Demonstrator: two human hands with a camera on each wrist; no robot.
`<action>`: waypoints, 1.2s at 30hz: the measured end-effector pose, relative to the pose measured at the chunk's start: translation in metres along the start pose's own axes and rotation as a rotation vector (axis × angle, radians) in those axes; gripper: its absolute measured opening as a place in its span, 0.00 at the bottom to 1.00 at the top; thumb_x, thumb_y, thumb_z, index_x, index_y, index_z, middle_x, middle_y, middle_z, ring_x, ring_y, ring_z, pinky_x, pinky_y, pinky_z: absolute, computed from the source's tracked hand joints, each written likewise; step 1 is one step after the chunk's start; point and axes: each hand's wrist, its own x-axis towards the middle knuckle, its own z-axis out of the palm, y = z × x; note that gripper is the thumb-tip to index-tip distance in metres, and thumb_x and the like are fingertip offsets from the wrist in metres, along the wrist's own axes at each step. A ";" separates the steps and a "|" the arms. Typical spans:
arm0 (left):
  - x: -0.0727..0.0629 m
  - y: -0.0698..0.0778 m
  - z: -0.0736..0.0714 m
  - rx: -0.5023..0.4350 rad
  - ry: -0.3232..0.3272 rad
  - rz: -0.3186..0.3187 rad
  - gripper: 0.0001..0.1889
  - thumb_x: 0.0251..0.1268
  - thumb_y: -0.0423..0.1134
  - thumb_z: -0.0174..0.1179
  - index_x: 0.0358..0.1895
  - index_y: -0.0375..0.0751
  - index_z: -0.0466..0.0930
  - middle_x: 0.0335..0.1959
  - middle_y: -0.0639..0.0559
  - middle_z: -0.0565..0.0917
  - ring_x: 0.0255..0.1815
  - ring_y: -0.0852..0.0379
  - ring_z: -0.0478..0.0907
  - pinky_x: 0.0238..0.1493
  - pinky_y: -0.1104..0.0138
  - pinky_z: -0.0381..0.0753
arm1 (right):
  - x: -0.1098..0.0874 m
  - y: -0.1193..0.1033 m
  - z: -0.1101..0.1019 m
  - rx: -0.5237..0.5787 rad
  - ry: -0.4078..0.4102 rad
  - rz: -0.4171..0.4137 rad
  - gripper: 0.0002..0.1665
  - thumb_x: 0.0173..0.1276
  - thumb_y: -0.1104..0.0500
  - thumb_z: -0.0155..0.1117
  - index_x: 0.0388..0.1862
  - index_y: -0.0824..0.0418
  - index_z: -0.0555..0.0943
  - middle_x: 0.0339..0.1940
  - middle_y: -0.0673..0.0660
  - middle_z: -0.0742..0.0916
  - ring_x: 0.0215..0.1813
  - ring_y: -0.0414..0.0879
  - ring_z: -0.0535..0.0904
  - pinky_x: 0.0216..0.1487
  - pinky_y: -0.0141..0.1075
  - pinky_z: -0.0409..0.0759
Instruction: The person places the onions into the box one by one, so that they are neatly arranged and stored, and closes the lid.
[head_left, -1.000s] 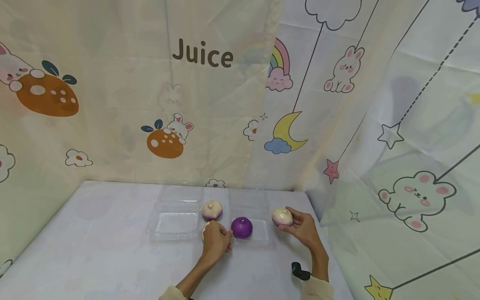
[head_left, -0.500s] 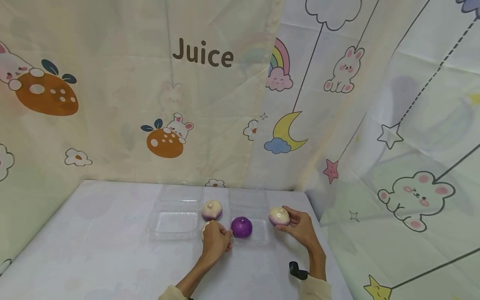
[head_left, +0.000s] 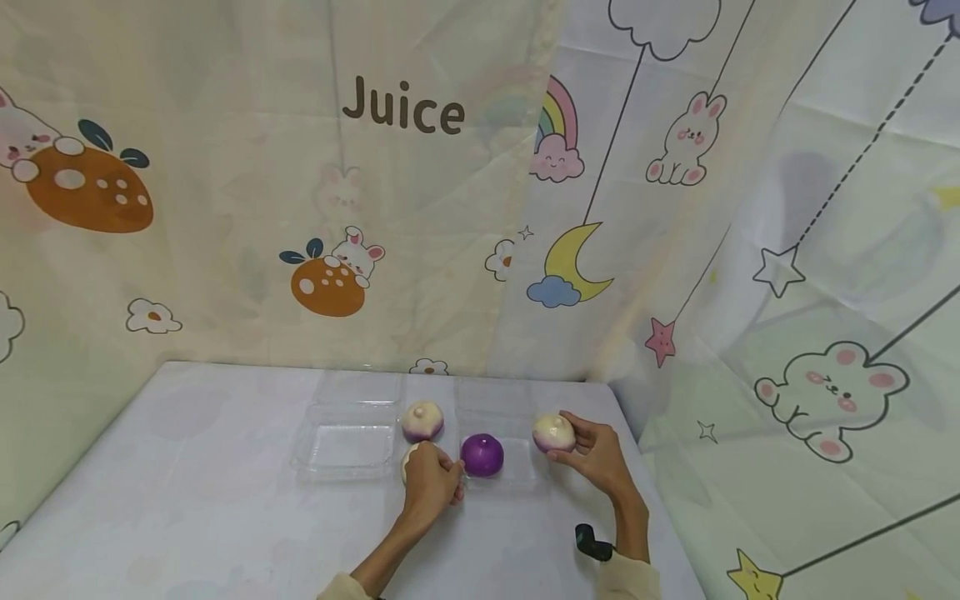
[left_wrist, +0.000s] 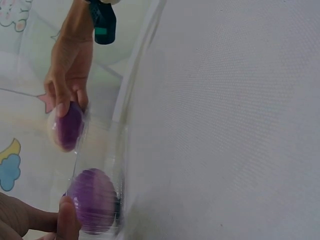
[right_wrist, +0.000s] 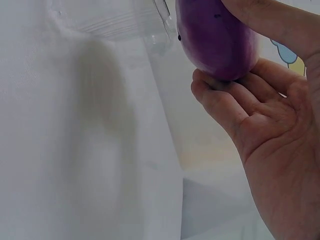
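My right hand (head_left: pixel 600 454) holds a white-and-purple, turnip-like vegetable (head_left: pixel 552 433) between thumb and fingers, raised at the right side of a clear plastic box (head_left: pixel 522 460). In the right wrist view, the purple underside of this vegetable (right_wrist: pixel 217 42) shows above the curled fingers. A glossy purple, onion-like vegetable (head_left: pixel 482 455) sits in the left part of that box. My left hand (head_left: pixel 431 479) pinches the box's left rim; its thumb (left_wrist: pixel 66 220) shows there in the left wrist view. Partly hidden behind this hand is a pale vegetable (head_left: pixel 407 468).
Another white-and-purple vegetable (head_left: pixel 423 421) stands between the two boxes, farther back. To the left lies a second clear box (head_left: pixel 348 450), its lid (head_left: pixel 360 388) folded back. A printed curtain (head_left: pixel 420 192) hangs behind the white table (head_left: pixel 195 500).
My right hand has moved slightly left with the white-and-purple vegetable, bringing it closer to the right box. The left hand keeps its place at the rim.
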 end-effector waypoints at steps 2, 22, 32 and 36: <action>0.000 0.000 0.000 -0.003 0.002 -0.002 0.14 0.66 0.24 0.70 0.19 0.32 0.84 0.08 0.51 0.82 0.06 0.63 0.78 0.12 0.64 0.84 | 0.000 -0.001 0.001 -0.003 -0.001 -0.004 0.46 0.60 0.60 0.88 0.74 0.72 0.78 0.71 0.72 0.85 0.70 0.68 0.85 0.65 0.47 0.88; 0.002 0.001 0.000 -0.004 0.007 -0.010 0.14 0.65 0.25 0.71 0.20 0.31 0.85 0.08 0.51 0.82 0.06 0.63 0.78 0.12 0.65 0.84 | 0.001 -0.005 0.009 -0.007 -0.018 -0.032 0.46 0.58 0.60 0.89 0.73 0.72 0.79 0.70 0.72 0.86 0.69 0.68 0.86 0.64 0.44 0.89; 0.000 0.001 0.000 0.021 0.015 0.000 0.14 0.65 0.25 0.71 0.19 0.32 0.86 0.08 0.52 0.82 0.05 0.64 0.77 0.11 0.69 0.81 | 0.002 -0.012 0.013 0.032 -0.072 -0.045 0.47 0.58 0.61 0.89 0.74 0.73 0.78 0.70 0.73 0.85 0.70 0.68 0.84 0.66 0.46 0.89; -0.001 0.001 0.000 0.021 0.014 -0.008 0.14 0.65 0.25 0.72 0.19 0.31 0.86 0.07 0.53 0.82 0.05 0.64 0.77 0.10 0.69 0.81 | 0.002 -0.012 0.014 0.042 -0.084 -0.043 0.49 0.57 0.61 0.89 0.74 0.74 0.77 0.71 0.73 0.84 0.71 0.68 0.83 0.66 0.45 0.88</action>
